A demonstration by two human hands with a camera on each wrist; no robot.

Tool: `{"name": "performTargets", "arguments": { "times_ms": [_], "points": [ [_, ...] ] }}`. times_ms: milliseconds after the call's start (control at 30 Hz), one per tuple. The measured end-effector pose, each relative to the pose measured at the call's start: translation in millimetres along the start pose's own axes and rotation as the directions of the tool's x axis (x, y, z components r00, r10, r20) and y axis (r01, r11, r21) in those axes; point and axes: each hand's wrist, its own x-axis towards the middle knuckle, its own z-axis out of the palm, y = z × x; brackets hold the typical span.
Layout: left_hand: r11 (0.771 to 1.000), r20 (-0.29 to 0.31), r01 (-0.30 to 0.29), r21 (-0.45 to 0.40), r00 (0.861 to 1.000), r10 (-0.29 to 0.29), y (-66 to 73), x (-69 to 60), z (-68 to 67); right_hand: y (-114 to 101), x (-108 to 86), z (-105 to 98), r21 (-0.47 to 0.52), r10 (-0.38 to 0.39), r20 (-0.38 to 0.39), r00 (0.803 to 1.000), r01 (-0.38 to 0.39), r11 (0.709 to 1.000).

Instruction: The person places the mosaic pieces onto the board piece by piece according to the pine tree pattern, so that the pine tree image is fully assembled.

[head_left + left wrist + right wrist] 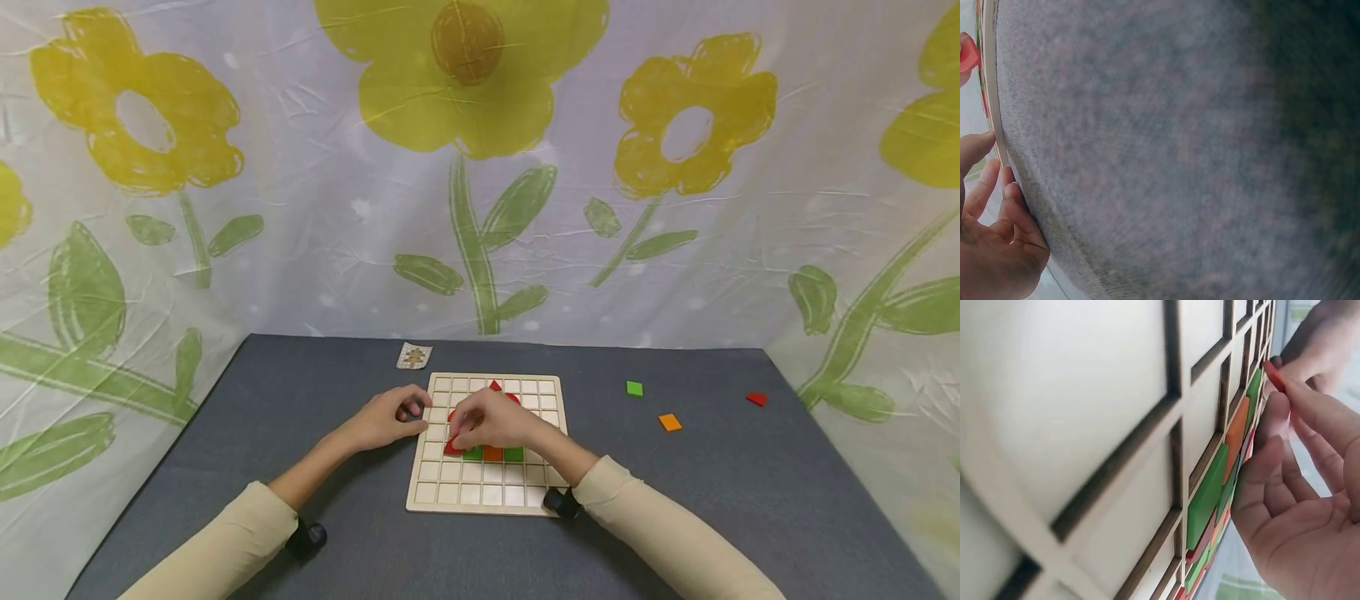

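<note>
A square wooden grid board (468,494) lies on the table, with red, green and orange tiles in some of its cells. My right hand (495,419) is over the board's left half and pinches a small red tile (1274,375) between thumb and forefinger; the tile's full shape is partly hidden. Below that hand, a green tile (1207,497) and an orange tile (1236,437) sit in the grid. My left hand (386,417) is at the board's left edge. Its thumb and fingertips touch the rim, as the left wrist view shows.
To the right of the board lie a loose green square (634,388), an orange tile (670,422) and a red tile (757,399). A small patterned card (414,356) is behind the board. A flowered cloth (315,208) hangs behind the dark table (360,533).
</note>
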Motion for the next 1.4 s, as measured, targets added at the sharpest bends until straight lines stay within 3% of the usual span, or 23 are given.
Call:
{"name": "performTargets", "arguments": {
  "times_ms": [433, 1400],
  "points": [
    [1.0, 0.007, 0.008, 0.007, 1.0, -0.008, -3.6, 0.1, 0.0, -4.4, 0.5, -0.3, -0.105, 0.017, 0.01, 1.0, -0.016, 0.994],
    [1.0, 0.006, 0.003, -0.003, 1.0, -0.003, -3.8, 1.2, 1.6, -7.5, 3.5, -2.5, -0.152, 0.048, 0.085, 0.995, -0.034, 0.988]
  ]
}}
